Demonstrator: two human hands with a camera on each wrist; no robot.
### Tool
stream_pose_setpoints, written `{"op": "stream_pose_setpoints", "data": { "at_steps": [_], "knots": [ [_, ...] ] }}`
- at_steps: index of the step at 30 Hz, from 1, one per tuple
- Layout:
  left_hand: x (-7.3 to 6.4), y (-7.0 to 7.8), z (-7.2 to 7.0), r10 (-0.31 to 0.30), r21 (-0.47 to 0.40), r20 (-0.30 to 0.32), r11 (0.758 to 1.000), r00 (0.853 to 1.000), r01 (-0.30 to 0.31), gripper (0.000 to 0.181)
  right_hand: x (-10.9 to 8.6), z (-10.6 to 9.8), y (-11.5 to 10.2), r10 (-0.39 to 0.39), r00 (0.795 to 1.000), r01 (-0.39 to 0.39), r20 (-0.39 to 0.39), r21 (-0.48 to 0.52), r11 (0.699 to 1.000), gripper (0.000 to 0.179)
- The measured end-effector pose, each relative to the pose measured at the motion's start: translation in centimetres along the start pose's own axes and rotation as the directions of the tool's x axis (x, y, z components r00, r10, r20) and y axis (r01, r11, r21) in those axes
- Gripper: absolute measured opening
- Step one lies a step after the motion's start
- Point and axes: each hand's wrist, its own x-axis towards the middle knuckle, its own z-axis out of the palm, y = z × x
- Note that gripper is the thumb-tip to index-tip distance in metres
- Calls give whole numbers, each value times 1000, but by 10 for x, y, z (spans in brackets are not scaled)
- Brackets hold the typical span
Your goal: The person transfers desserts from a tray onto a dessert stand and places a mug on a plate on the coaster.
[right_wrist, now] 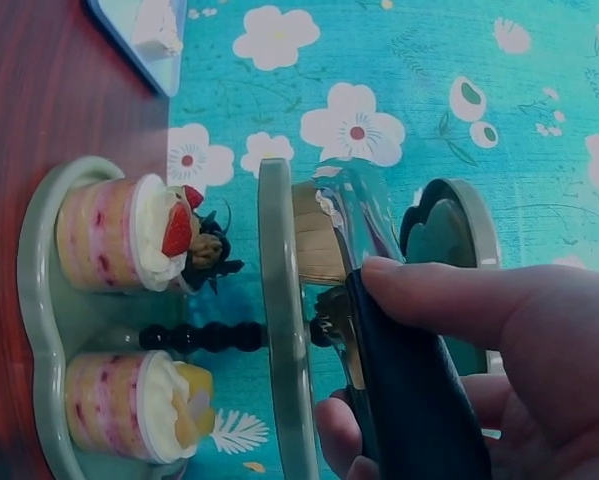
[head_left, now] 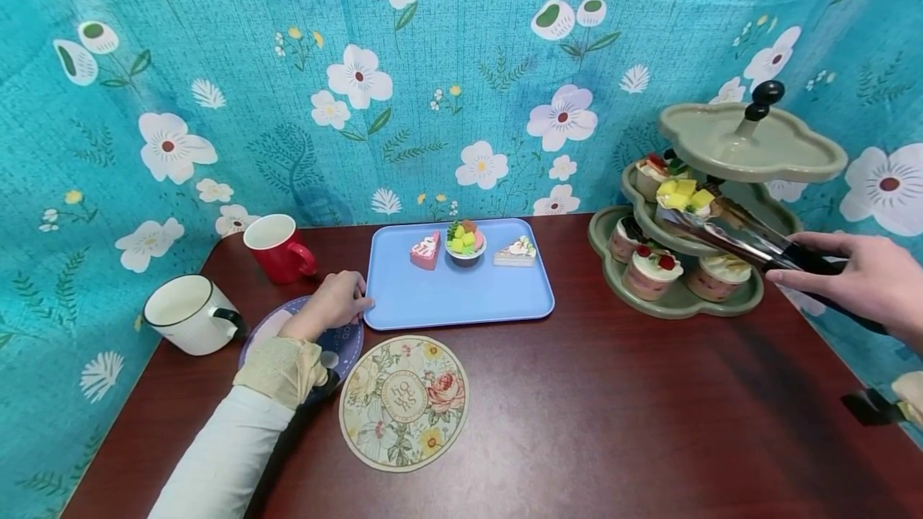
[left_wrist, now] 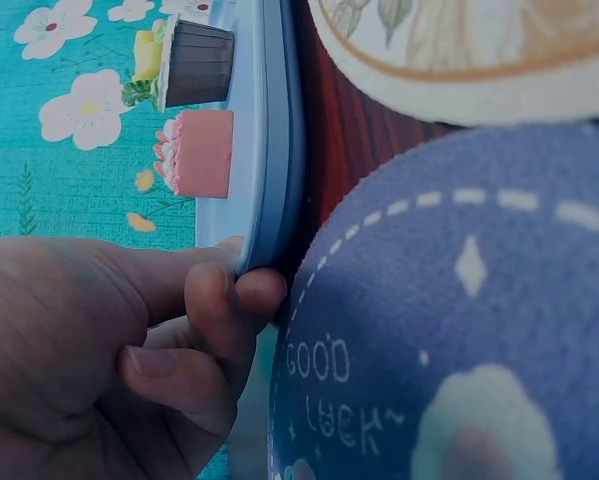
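My right hand (head_left: 868, 279) grips tongs (head_left: 811, 259) by their black handles. The metal ends lie around a fruit-topped cup cake (head_left: 685, 197) with yellow cubes on the stand's middle tier. In the right wrist view, the ribbed side of its cup (right_wrist: 317, 235) shows beside the tongs; full contact is hidden. At the left, my left hand (head_left: 335, 300) pinches the left edge of a blue tray (head_left: 454, 295) between thumb and fingers. On the tray sit a pink cake slice (head_left: 425, 251), a fruit cup (head_left: 465, 243) and a white cake slice (head_left: 515, 252).
The green three-tier stand (head_left: 753, 142) has its top tier above the tongs and several cup desserts (head_left: 651, 275) below. A red mug (head_left: 277, 251) and a white mug (head_left: 191, 315) stand left. A purple mat (head_left: 349, 347) and a floral mat (head_left: 404, 439) lie in front.
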Motion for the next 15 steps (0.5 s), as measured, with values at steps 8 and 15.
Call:
{"op": "stream_pose_setpoints", "data": {
  "at_steps": [8, 15],
  "knots": [
    [0, 0, -1, 7, -1, -2, 1000, 1000, -7, 15, -8, 1, 12, -4, 997, 3, -80, -4, 1000, 78],
    [0, -1, -1, 10, -2, 5, 1000, 1000, -10, 14, -21, 4, 19, 20, 992, -10, -122, 76, 997, 75]
  ]
}}
